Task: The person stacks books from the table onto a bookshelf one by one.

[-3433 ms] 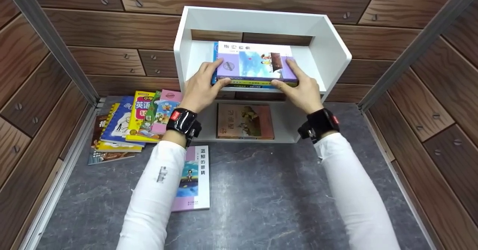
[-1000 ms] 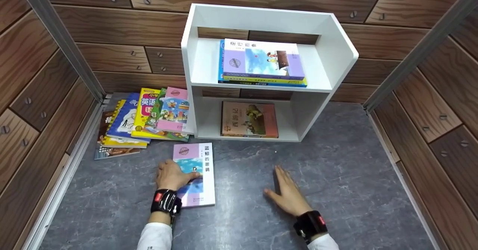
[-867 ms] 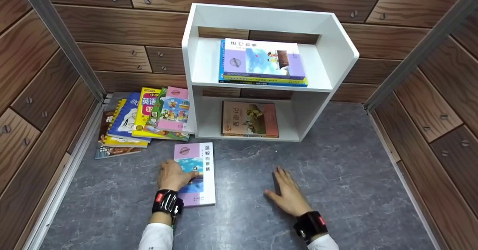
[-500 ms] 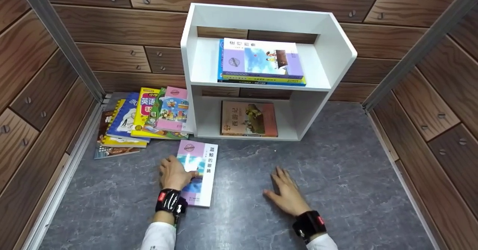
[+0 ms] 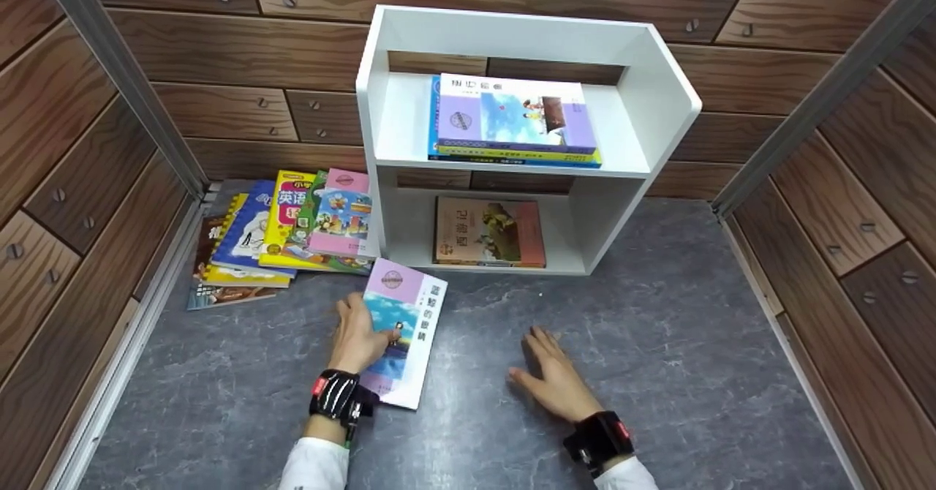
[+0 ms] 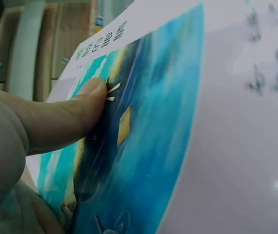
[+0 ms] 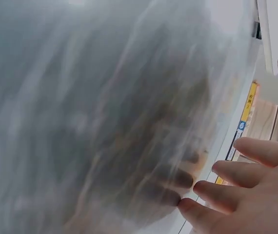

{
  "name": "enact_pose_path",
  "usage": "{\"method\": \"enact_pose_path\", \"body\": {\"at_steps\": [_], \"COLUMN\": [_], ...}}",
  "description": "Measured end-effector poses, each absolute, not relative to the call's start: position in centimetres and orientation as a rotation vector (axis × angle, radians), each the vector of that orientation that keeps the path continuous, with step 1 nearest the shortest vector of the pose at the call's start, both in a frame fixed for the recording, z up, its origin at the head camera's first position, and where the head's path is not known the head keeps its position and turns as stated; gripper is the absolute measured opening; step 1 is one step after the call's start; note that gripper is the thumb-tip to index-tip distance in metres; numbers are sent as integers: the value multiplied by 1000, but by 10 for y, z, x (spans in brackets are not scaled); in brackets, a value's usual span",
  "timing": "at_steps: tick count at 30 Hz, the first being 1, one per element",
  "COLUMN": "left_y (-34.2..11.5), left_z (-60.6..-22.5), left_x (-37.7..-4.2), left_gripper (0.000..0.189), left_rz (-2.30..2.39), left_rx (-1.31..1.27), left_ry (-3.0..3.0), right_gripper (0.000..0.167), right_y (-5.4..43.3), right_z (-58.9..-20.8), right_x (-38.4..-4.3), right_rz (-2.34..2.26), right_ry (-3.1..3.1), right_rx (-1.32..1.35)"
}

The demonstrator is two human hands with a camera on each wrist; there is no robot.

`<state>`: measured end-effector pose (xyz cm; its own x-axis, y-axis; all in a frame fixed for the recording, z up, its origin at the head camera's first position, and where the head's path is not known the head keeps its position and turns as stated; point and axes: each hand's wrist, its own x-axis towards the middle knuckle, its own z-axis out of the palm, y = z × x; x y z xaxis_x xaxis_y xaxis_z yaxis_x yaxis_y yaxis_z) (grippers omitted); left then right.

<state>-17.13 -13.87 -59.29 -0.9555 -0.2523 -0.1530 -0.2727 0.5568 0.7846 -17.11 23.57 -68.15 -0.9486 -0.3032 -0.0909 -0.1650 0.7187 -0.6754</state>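
Note:
A pink and white paperback book with a blue sea picture tilts up slightly from the floor in the head view. My left hand grips its left edge. In the left wrist view the thumb presses on the printed cover, while the fingers behind the book are hidden. Farther right, my right hand rests palm down on the grey floor with its fingers spread. The right wrist view shows those fingers straight, touching the glossy floor and holding nothing.
A white two-tier bookshelf stands at the back. Stacked books lie on its upper tier, and an orange-brown book lies below. Several overlapping books spread over the floor left of it. Wood-patterned walls enclose the space.
Both hands have left the upper-tier stack. The left hand has taken hold of the pink and white book, turning it clockwise and shifting it right. The right hand came down to the floor.

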Motion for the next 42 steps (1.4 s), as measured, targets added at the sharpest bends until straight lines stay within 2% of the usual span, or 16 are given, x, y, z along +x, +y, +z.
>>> {"method": "enact_pose_path", "body": {"at_steps": [4, 7, 8, 14, 15, 17, 22, 27, 33, 37, 42], "left_y": [-129, -122, -124, -103, -94, -86, -69, -55, -43, -41, -45], "left_z": [-571, -564, -579, -567, -549, -546, -542, -542, -544, -546, -549], "left_x": [-164, -163, -168, -166, -160, -159, -154, -150, -149, -150, -150], "left_gripper": [70, 63, 64, 60, 57, 58, 61, 65, 68, 72, 70], "left_rz": [1539, 1666, 1743, 1861, 1833, 1843, 1901, 2003, 2073, 2099, 2100], "left_rx": [-416, -359, -303, -196, -218, -185, -125, -37, -27, -36, -5], "left_ry": [2692, 2690, 2703, 2716, 2704, 2689, 2600, 2484, 2402, 2383, 2378], "right_gripper": [87, 87, 87, 87, 87, 84, 80, 68, 47, 36, 34], "right_y": [229, 218, 215, 202, 201, 198, 186, 176, 173, 174, 178], "right_z": [-682, -666, -660, -651, -653, -654, -626, -602, -598, -600, -600], "right_x": [-169, -160, -157, -146, -145, -144, -135, -128, -125, -126, -125], "right_rz": [-1119, -1206, -1238, -1320, -1316, -1297, -1452, -1649, -1823, -1956, -1996], "right_ry": [2720, 2706, 2702, 2765, 2791, 2849, 2743, 2582, 2583, 2591, 2664], "right_rx": [-375, -384, -389, -396, -389, -405, -410, -354, -326, -421, -577]}}
